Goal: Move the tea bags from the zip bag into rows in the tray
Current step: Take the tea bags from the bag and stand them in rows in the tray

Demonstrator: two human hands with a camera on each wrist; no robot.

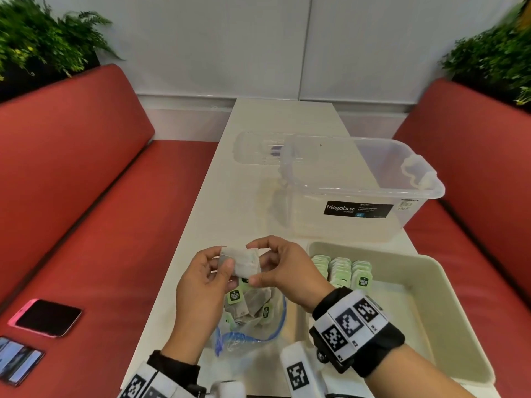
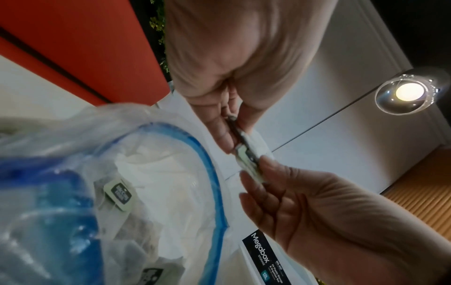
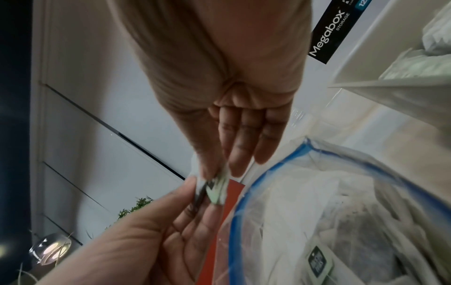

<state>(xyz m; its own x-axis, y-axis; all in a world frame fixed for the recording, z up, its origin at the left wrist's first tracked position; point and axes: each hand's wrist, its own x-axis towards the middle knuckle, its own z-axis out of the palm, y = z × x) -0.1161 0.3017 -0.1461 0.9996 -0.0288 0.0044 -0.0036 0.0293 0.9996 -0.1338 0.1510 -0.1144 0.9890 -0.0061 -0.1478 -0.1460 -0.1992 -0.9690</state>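
Above the table, both hands hold one tea bag [image 1: 240, 261] between them. My left hand [image 1: 225, 258] pinches its left edge and my right hand [image 1: 255, 262] pinches its right side. In the wrist views the same tea bag [image 2: 249, 154] [image 3: 216, 190] is seen edge-on between the fingertips. Beneath the hands lies the zip bag [image 1: 253, 334], its blue-rimmed mouth open, with several tea bags [image 1: 234, 295] inside. The cream tray [image 1: 402, 320] sits to the right. Three rows of green-tagged tea bags [image 1: 342, 270] stand at its far left corner.
A clear Megabox storage box [image 1: 359, 191] stands behind the tray, with its lid [image 1: 258, 147] further back on the narrow white table. Two phones [image 1: 46, 317] lie on the red bench at the left. Red benches flank the table on both sides.
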